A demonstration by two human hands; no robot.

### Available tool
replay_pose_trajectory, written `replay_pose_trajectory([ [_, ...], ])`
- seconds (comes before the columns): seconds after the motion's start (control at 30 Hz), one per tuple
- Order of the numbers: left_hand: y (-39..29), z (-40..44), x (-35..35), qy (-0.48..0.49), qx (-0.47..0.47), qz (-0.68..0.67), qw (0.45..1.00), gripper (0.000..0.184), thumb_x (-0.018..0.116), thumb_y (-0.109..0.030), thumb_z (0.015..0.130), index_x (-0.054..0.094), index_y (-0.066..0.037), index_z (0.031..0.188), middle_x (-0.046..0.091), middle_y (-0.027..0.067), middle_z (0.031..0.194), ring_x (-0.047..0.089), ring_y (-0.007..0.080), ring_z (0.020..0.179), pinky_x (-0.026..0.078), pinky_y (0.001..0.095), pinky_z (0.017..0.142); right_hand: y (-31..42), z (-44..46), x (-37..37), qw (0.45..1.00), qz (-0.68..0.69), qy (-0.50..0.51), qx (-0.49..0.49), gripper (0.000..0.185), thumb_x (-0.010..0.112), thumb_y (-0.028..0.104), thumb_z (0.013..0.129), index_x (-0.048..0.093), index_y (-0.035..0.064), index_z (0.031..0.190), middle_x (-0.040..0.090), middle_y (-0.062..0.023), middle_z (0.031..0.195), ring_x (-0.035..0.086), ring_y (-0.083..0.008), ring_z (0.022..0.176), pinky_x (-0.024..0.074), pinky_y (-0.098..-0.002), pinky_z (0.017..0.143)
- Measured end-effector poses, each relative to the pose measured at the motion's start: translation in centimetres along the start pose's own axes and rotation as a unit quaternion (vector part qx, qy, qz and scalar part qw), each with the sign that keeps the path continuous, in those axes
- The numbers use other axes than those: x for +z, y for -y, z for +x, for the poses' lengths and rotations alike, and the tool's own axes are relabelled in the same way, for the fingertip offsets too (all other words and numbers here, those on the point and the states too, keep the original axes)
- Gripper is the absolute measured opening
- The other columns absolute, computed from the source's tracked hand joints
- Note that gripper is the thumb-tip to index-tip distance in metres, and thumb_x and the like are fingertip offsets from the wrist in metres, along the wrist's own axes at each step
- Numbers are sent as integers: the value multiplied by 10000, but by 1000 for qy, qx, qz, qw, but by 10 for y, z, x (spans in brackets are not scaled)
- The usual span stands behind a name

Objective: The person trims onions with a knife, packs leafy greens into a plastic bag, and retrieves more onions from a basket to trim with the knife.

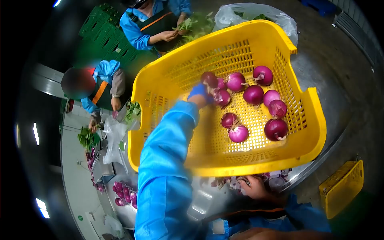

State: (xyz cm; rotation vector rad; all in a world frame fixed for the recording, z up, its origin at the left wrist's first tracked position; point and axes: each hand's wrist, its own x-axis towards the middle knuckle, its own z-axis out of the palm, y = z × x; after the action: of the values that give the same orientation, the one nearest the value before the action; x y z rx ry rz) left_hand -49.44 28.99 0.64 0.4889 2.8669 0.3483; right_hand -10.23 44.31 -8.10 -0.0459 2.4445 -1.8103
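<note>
A large yellow plastic basket stands in front of me, tilted in the view, with several red onions on its slotted floor. My left hand, in a blue glove, reaches over the near rim into it. Its closed fingers are at a blurred red onion, beside other onions; the fingertips are partly hidden. Below the near rim, my bare right hand is closed around a small dark, metallic thing, mostly hidden. Onion skins lie on the metal table near it.
Two people in blue sleeves, one person and another person, handle leafy greens across the table. A clear plastic bag lies behind the basket. Bundled red onions lie at left. Another yellow basket stands on the floor at right.
</note>
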Motion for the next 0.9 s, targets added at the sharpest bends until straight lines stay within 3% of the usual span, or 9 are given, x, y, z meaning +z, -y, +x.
replay_pose_trajectory([
  [0.13, -5, 14, 14, 7, -81, 38, 996, 515, 712, -406, 797, 633, -59, 1169, 668, 218, 1097, 645, 385, 1023, 516, 443, 843, 15, 10, -14, 998, 24, -57, -4, 298, 650, 134, 881, 636, 21, 1156, 666, -196, 1092, 608, -372, 1056, 451, -406, 955],
  [0.3, -12, -7, 1, 4, -81, 87, 993, 553, 691, -449, 802, 627, -63, 1192, 664, 222, 1110, 627, 379, 1081, 509, 438, 889, 12, 6, -19, 998, 37, -31, -30, 261, 664, 159, 878, 649, 36, 1107, 678, -191, 1014, 641, -378, 968, 502, -401, 870],
  [0.4, -10, -26, -33, 155, 47, 94, 982, 609, 700, -454, 793, 597, -60, 1246, 663, 231, 1118, 629, 388, 1075, 505, 442, 892, 14, 2, -20, 997, -29, -23, -75, 175, 682, 165, 856, 650, 53, 986, 678, -159, 909, 663, -363, 820, 536, -405, 720],
  [0.43, -4, -29, -39, 152, -2, 150, 977, 646, 697, -452, 793, 566, -46, 1278, 687, 199, 1067, 652, 336, 1044, 521, 406, 867, 21, 1, -22, 995, -40, -14, -90, 163, 685, 164, 852, 645, 54, 965, 675, -154, 895, 663, -358, 803, 535, -407, 704],
  [0.53, 16, -72, -78, 89, -40, -156, 983, 672, 685, -456, 810, 528, -56, 1327, 670, 160, 1129, 648, 285, 1059, 535, 380, 850, 26, -9, -19, 993, -57, 11, -98, 134, 678, 162, 858, 636, 59, 933, 658, -151, 854, 656, -353, 767, 524, -408, 653],
  [0.7, 8, -179, -137, 118, 46, -628, 768, 643, 609, -371, 904, 400, -60, 1426, 531, 179, 1361, 595, 316, 1160, 532, 420, 895, 69, -1, -31, 988, -45, -28, -146, 132, 655, 119, 865, 642, 21, 953, 648, -163, 858, 659, -337, 774, 515, -388, 657],
  [0.8, -24, -254, -140, 151, 96, -750, 637, 652, 567, -369, 923, 362, -42, 1448, 490, 208, 1402, 574, 341, 1188, 515, 417, 928, 110, 10, -38, 971, -44, -75, -222, 158, 608, 84, 879, 632, -15, 999, 636, -186, 893, 655, -345, 797, 513, -392, 679],
  [0.87, -37, -297, -125, 140, 81, -790, 592, 778, 605, -399, 885, 266, -37, 1484, 386, 338, 1422, 540, 458, 1191, 586, 416, 840, 132, 16, -37, 955, -46, -109, -273, 184, 586, 73, 870, 620, -23, 1023, 631, -186, 888, 650, -335, 781, 514, -378, 686],
  [0.9, -35, -312, -116, 168, 98, -777, 598, 796, 599, -456, 873, 284, -50, 1480, 418, 310, 1413, 549, 413, 1195, 564, 406, 848, 141, 16, -37, 955, -51, -105, -273, 220, 619, 85, 824, 629, 16, 1032, 641, -158, 903, 649, -337, 796, 514, -393, 689],
])
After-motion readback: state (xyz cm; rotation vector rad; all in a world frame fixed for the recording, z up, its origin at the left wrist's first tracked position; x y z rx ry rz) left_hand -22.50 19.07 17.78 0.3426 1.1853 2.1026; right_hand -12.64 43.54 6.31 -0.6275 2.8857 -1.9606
